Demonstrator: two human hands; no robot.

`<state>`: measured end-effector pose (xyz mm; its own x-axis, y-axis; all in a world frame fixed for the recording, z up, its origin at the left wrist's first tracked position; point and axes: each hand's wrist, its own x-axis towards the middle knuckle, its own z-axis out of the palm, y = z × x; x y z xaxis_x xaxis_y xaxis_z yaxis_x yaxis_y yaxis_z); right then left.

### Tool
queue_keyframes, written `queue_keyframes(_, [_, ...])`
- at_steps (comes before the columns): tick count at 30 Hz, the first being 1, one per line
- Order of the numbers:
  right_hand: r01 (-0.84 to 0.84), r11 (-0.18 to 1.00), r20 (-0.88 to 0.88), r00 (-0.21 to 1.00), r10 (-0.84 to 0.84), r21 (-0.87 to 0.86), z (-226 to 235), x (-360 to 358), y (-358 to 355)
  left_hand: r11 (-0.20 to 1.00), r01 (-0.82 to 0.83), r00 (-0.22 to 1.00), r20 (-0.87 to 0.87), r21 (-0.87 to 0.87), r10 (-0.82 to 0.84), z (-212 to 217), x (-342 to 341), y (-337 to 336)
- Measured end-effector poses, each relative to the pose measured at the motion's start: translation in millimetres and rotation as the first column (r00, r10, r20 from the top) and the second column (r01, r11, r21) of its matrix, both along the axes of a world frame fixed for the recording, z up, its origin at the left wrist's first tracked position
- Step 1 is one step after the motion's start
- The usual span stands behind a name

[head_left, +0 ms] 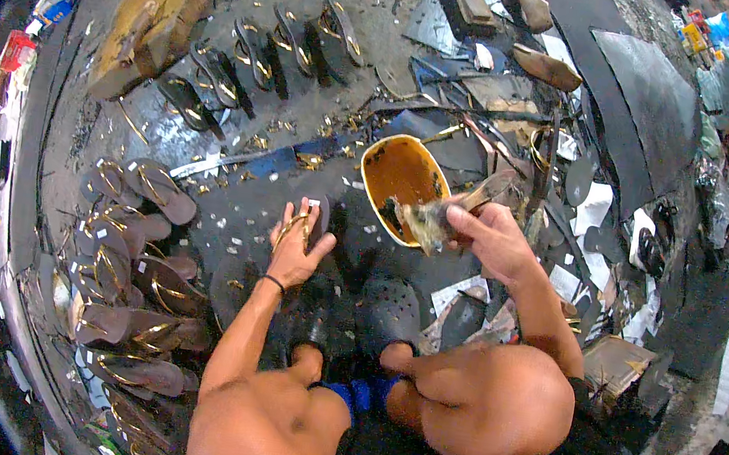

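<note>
Head view: left hand (pixel 296 246) presses a sandal sole with gold strap (pixel 309 221) onto the floor, fingers curled over it. Right hand (pixel 493 236) pinches a glue brush (pixel 438 218) above the glue tub (pixel 400 177). Sole looks light, flexible; hold by edges.

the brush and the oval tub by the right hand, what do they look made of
Brush: apparently a wooden handle with worn, matted bristles caked in yellowish paste, held in the right hand. Tub: probably plastic, with a thin pale rim and a glossy amber-brown coated inside.
</note>
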<state>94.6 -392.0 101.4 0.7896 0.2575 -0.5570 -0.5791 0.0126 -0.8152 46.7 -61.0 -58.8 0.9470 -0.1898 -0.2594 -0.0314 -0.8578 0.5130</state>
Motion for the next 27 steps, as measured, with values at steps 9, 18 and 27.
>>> queue_keyframes(9, [-0.059, 0.976, 0.862, 0.459, 0.213, -0.21, 24, 37, 148, -0.21, -0.507, 0.823, -0.542, -0.836, 0.168, 98, 28, 9])
queue_keyframes(18, [0.078, 0.959, 0.799, 0.573, 0.18, -0.272, 30, 80, 139, -0.285, -0.628, 0.676, -0.689, -0.724, 0.262, 140, 9, 11])
queue_keyframes(27, [0.024, 0.97, 0.901, 0.376, 0.216, -0.242, 25, 37, 155, -0.079, -0.623, 0.751, -0.623, -0.778, 0.217, 129, 5, -2])
